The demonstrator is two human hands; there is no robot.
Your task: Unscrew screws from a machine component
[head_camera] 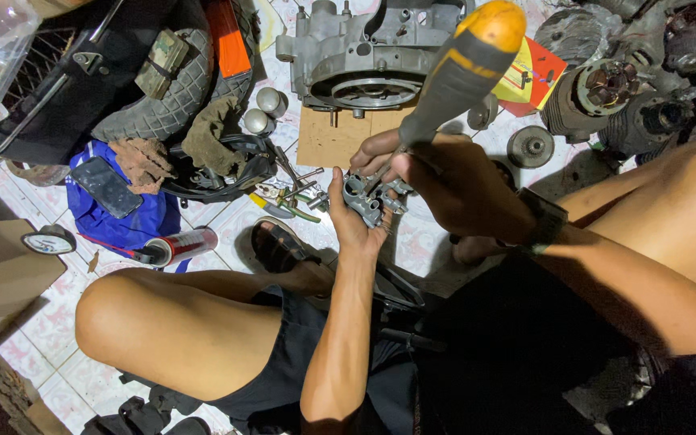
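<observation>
Small grey cast-metal part (362,200), carburettor-like, cupped in left hand (356,221), fingers curled up round its underside, held over lap between the knees. Right hand (453,189) clenched round lower shaft of big screwdriver with orange-and-black handle (462,68), handle pointing up toward camera, tip down into top of the part. Tip itself hidden behind the fingers; cannot tell which screw it sits in.

Step in hand, judging by grip: working a screw on the part, screwdriver seated or being seated. Next move probably calls for straight axial pressure and a firm hold from left hand so tip does not slip out of the slot; part is small, handle is large, easy to over-torque.

Outward from there: pliers and loose small tools (287,193) on patterned tiled floor (58,322) just beyond the part. Square of brown cardboard (332,137) under grey engine crankcase (372,52). Further left, black tyre (163,97), blue cloth (122,221) with dark phone (106,187) on it, red-and-white spray can (179,246). Further right, finned cylinders and engine parts (606,93).
</observation>
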